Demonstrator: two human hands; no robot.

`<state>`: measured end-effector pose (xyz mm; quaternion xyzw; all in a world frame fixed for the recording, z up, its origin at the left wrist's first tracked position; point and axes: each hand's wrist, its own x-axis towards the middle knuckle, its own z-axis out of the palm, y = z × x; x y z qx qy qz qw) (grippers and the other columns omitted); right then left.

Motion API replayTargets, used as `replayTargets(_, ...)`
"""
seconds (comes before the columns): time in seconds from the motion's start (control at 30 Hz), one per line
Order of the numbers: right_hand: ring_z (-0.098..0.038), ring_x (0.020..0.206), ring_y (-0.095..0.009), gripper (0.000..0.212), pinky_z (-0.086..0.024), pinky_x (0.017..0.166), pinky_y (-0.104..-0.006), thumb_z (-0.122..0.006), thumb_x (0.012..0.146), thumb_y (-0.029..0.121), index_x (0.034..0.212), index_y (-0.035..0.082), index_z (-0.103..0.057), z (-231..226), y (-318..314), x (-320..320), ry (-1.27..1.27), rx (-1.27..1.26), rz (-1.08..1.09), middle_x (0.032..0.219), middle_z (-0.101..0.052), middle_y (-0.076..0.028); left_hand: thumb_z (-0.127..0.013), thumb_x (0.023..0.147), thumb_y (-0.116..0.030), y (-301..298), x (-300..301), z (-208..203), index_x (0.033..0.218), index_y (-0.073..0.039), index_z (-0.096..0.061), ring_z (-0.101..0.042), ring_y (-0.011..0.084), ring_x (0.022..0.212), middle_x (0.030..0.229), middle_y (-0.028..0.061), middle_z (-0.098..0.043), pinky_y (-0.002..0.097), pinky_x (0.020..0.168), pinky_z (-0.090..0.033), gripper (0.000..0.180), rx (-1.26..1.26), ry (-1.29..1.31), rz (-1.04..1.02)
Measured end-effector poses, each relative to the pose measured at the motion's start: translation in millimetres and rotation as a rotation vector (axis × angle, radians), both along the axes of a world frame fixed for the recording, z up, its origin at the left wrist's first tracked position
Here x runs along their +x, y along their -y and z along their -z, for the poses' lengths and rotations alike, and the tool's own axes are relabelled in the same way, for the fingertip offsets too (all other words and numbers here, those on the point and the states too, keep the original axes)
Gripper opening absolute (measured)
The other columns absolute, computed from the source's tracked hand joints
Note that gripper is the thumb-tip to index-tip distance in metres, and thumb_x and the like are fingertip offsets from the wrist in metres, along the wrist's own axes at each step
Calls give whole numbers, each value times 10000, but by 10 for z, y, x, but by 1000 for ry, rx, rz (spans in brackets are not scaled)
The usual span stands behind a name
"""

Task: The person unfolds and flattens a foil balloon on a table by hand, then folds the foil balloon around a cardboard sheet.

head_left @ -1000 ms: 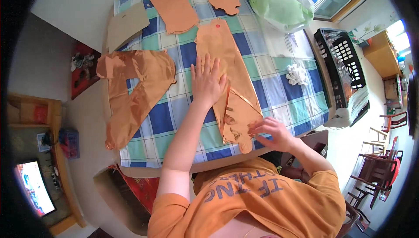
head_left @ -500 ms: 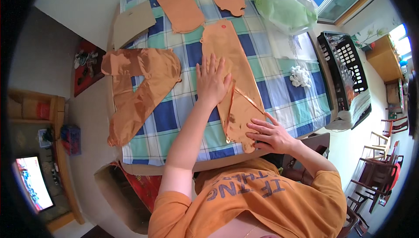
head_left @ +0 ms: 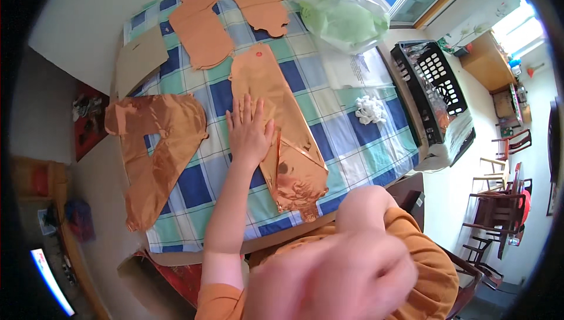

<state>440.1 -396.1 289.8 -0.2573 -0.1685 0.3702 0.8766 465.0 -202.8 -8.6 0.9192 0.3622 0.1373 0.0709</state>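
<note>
Flat and spread out, my left hand presses on the left edge of a folded copper-coloured foil balloon. The balloon's near end is folded over and wrinkled, with a small red dot at its far end. Close to the camera, my right hand is raised off the table and blurred, so its fingers cannot be made out. To the left lies another flat, shiny copper foil balloon, creased and bent in shape. Two stacks of flat matte balloons, one stack beside another stack, lie at the far side.
A checked blue, green and white cloth covers the table. Brown cardboard lies far left. A green-and-clear plastic bag, a white bundle and a black basket are on the right. A cardboard box stands below the near left.
My right hand has left the balloon's near end and come up close to the camera. My left hand stays on the balloon. The whole view has shifted.
</note>
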Motion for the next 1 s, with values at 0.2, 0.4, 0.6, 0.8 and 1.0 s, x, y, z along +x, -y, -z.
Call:
replayTargets(0.2,-637,810,-259,233,-528,724,-310,-510,947,163,909,-57,-578,98,-198,207,-243,173,-745,799,-628,-238,-504,934,-395,22,29,-9,1436,-141,-410,-222,365,1431,1532,148,-302,535,1157,-165,570,-1,69,31)
replayTargets(0.4,-643,833,-278,316,-524,709,-318,-501,950,203,931,-86,-626,59,-335,-72,-229,285,-313,821,-633,-228,-509,933,-388,31,26,-27,1438,-142,-405,-227,372,1429,1528,154,-308,539,1153,-170,572,-2,76,23)
replayTargets(0.6,-643,877,-207,319,-502,740,-284,-524,968,216,1028,-83,-618,-184,-450,651,28,-310,-1299,921,-660,-170,-519,928,-384,24,5,15,1438,-146,-408,-236,376,1425,1519,156,-325,543,1146,-188,573,25,70,18)
replayTargets(0.8,-596,930,-169,316,-458,788,-280,-407,1037,185,1013,-70,-593,261,-527,527,-25,42,-1437,993,-620,-122,-538,917,-371,22,70,6,1422,-139,-428,-242,374,1424,1521,150,-325,548,1144,-191,566,42,108,34)
replayTargets(1.0,-572,906,-158,267,-452,815,-283,-458,1032,207,1039,-26,-588,567,-739,234,159,405,-1461,983,-602,-95,-555,896,-361,-6,8,1,1405,-118,-446,-258,390,1411,1498,163,-359,580,1135,-186,575,27,107,21)
